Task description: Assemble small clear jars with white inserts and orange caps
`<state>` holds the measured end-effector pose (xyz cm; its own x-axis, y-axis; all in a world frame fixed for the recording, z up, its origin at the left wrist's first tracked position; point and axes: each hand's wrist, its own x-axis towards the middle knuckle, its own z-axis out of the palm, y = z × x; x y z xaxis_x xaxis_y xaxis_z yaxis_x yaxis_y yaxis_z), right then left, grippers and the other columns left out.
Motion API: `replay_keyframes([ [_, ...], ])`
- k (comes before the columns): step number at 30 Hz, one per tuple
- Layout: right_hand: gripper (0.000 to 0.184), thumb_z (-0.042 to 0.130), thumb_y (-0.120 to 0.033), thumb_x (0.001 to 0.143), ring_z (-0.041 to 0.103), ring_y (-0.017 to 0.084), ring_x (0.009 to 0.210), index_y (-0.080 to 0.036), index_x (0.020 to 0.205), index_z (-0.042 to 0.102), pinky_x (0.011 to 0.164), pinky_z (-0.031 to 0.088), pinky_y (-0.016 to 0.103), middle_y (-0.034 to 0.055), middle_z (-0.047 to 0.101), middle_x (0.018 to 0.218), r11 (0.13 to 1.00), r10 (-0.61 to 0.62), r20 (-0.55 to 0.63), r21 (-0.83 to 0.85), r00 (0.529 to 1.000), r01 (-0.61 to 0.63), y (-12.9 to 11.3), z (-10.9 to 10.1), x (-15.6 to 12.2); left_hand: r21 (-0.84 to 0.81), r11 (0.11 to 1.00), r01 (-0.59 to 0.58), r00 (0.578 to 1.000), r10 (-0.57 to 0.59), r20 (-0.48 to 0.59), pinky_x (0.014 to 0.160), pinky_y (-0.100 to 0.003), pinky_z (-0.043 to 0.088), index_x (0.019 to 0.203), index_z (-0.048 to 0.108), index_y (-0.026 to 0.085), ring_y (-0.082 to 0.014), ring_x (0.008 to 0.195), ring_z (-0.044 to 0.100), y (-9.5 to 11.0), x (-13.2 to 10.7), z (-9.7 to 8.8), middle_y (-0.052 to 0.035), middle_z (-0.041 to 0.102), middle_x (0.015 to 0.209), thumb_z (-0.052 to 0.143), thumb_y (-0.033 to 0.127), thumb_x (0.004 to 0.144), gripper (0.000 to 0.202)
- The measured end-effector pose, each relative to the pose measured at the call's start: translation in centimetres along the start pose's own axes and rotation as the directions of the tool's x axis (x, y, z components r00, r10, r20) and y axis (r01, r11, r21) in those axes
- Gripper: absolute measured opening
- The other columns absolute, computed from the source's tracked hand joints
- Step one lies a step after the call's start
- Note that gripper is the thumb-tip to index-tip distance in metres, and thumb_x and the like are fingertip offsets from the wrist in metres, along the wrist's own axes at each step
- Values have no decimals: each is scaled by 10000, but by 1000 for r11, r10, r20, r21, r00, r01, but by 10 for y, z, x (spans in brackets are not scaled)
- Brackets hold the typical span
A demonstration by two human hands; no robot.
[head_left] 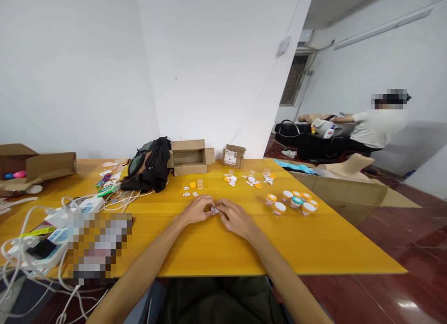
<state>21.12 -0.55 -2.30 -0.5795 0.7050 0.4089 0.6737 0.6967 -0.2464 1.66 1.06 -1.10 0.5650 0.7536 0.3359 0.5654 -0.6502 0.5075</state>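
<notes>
My left hand [197, 209] and my right hand [235, 216] meet on the yellow table [216, 249], fingers curled together around a small white piece [215, 209] pinched between them. What the piece is I cannot make out. Just beyond the hands lie small white dice-like bits [190, 193], an orange lid [193, 185] and a small clear jar [200, 183]. Further right, more white and orange small parts [249, 178] are scattered on the table.
Several small jars with orange, white and teal lids [293, 202] stand to the right. A black backpack [150, 168] and open cardboard boxes [190, 157] sit at the back. White cables and power strips [45, 231] crowd the left. A person in white [377, 128] sits far right.
</notes>
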Motion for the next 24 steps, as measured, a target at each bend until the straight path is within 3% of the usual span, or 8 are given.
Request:
replay_keyframes([
  [12, 361, 436, -57, 834, 618, 190, 1055, -205, 1075, 660, 938, 489, 320, 72, 669, 1114, 1000, 0, -28, 18, 1000, 1, 0, -1, 0, 3, 1000, 24, 1000, -24, -19, 857, -316, 457, 835, 600, 214, -191, 893, 580, 2, -1, 0, -14, 645, 861, 607, 221, 834, 10],
  [17, 361, 448, -72, 840, 604, 196, 1077, -218, 1113, 634, 935, 485, 324, 66, 663, 1153, 1000, 24, -37, 17, 999, -23, 0, -1, 0, -18, 998, 59, 998, -60, -19, 855, -318, 472, 938, 572, 220, -191, 903, 582, 0, -2, -1, -19, 643, 949, 633, 214, 786, 164],
  [21, 352, 461, -94, 848, 604, 208, 1090, -227, 1126, 632, 949, 483, 338, 79, 657, 1165, 998, 63, -51, 7, 997, -62, 3, 3, -1, -23, 998, 60, 998, -60, -29, 873, -329, 479, 995, 564, 214, -199, 928, 581, -9, -3, -12, -38, 637, 1019, 638, 193, 749, 258],
  [24, 326, 475, -114, 861, 605, 212, 1094, -224, 1127, 629, 951, 483, 341, 88, 656, 1159, 997, 81, -61, 14, 995, -81, 5, 5, -1, 35, 993, 117, 988, -112, -107, 878, -331, 480, 966, 576, 212, -193, 918, 583, -18, -5, -28, -34, 635, 1002, 563, 108, 728, 260],
])
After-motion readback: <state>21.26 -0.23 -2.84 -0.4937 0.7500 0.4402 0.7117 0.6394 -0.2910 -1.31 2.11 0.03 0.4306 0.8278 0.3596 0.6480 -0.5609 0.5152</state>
